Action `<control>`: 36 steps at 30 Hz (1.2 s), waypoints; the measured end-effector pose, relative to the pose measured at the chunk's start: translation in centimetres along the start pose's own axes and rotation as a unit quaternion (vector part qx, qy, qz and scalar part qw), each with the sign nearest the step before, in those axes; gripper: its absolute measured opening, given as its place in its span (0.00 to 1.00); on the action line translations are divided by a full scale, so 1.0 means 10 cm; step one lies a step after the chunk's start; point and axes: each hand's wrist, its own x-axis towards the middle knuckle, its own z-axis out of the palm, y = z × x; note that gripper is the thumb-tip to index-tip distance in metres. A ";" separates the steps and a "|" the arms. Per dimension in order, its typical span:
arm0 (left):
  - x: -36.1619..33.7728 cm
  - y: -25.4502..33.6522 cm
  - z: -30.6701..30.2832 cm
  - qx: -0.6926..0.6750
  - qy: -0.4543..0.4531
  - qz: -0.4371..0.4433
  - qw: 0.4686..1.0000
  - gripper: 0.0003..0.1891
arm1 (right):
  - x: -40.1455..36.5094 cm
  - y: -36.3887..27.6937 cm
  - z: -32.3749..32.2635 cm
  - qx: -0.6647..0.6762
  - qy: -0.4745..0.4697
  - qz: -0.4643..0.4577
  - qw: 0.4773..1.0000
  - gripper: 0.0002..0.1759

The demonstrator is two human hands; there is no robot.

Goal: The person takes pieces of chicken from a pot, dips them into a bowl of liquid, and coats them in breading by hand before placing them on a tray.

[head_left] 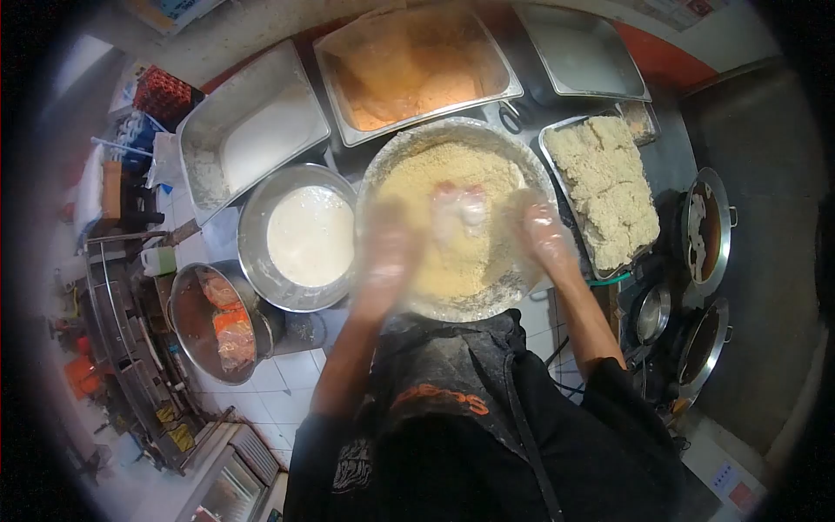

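Observation:
A large round bowl (452,309) holds pale yellow crumbs (435,174). On the crumbs, near the middle, lies a wet whitish-pink piece of food (459,209). My left hand (391,248) is over the left side of the bowl, smeared by motion, its fingers hidden in the blur. Over the bowl's right rim is my right hand (541,230), in what looks like a clear glove; its fingers are blurred too. A metal bowl of white batter (311,235) stands just left of the big bowl. Right of it, a tray (546,143) is piled with crumb-coated pieces (604,187).
Behind the bowl stand a pan of white powder (270,143), a pan of orange powder (417,87) and another deep metal pan (583,56). A pot with bagged food (230,326) is at the left. Round pans (706,226) line the right side.

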 end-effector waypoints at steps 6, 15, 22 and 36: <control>-0.30 -0.07 0.38 0.417 -0.201 0.058 0.884 0.16 | -0.01 -0.78 -0.44 -0.003 -0.206 0.138 0.969 0.33; -0.60 0.24 0.26 -0.012 -0.147 -0.043 0.988 0.09 | -0.14 -1.05 -0.40 0.116 -0.321 0.187 0.921 0.45; -0.35 0.32 0.16 -0.253 -0.211 -0.289 0.899 0.21 | -0.10 -0.88 -0.46 0.438 -0.356 0.256 0.785 0.50; -0.33 0.54 0.01 -0.355 -0.277 -0.274 0.850 0.48 | 0.00 -1.06 -0.68 0.450 -0.331 0.349 0.753 0.29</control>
